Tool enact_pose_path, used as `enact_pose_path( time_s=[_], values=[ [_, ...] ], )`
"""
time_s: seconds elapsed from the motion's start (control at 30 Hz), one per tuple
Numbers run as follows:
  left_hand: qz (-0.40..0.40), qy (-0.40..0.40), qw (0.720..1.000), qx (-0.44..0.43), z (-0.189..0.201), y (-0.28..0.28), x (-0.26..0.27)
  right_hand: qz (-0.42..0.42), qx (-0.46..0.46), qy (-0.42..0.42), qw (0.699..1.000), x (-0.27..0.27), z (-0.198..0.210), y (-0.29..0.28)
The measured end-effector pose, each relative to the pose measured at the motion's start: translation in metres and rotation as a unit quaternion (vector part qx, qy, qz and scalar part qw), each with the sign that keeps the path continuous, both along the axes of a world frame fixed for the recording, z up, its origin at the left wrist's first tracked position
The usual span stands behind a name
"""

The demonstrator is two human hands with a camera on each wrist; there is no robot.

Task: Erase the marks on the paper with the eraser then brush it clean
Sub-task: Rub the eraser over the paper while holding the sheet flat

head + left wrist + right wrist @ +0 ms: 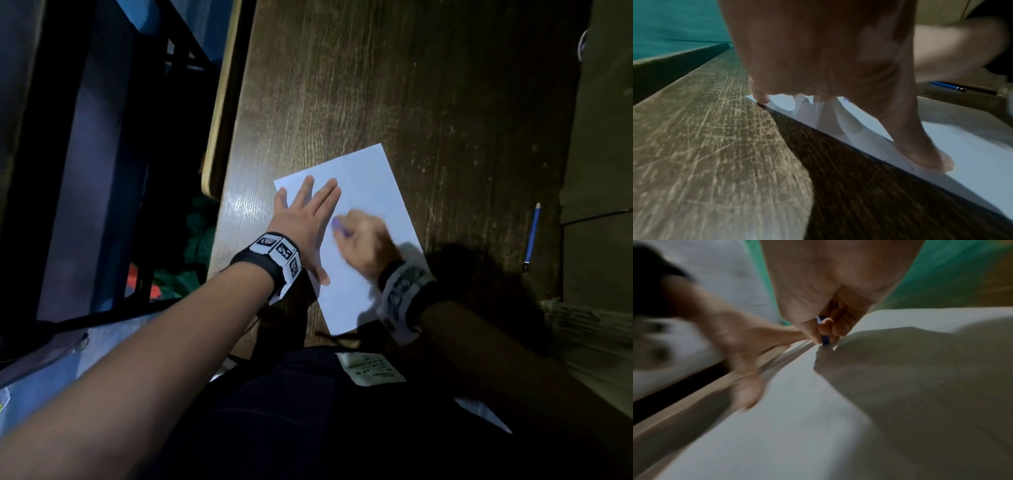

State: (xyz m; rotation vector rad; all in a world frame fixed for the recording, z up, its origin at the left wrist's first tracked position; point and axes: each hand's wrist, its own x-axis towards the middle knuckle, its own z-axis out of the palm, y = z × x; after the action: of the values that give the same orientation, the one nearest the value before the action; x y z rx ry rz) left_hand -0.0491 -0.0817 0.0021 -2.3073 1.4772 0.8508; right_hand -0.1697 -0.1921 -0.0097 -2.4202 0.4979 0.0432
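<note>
A white sheet of paper lies tilted on the dark wooden table. My left hand lies flat on the sheet's left part, fingers straight and spread, pressing it down; in the left wrist view its thumb touches the paper near the edge. My right hand is blurred and pinches a small blue-purple eraser against the sheet's middle. The right wrist view shows the eraser between thumb and fingertips, its tip on the paper. No marks are legible on the sheet.
A blue pencil lies on the table right of the paper, also seen in the left wrist view as the pencil. The table's left edge drops beside a dark chair frame. A brush-like tan object sits at the right.
</note>
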Motion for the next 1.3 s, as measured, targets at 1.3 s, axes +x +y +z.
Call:
enact_pose_path(
  time_s=[1.3],
  values=[
    [0.006,0.021,1.0,0.0,0.0,-0.003,0.002,-0.027,-0.105,-0.103,0.989,-0.015,0.0,-0.023]
  ],
)
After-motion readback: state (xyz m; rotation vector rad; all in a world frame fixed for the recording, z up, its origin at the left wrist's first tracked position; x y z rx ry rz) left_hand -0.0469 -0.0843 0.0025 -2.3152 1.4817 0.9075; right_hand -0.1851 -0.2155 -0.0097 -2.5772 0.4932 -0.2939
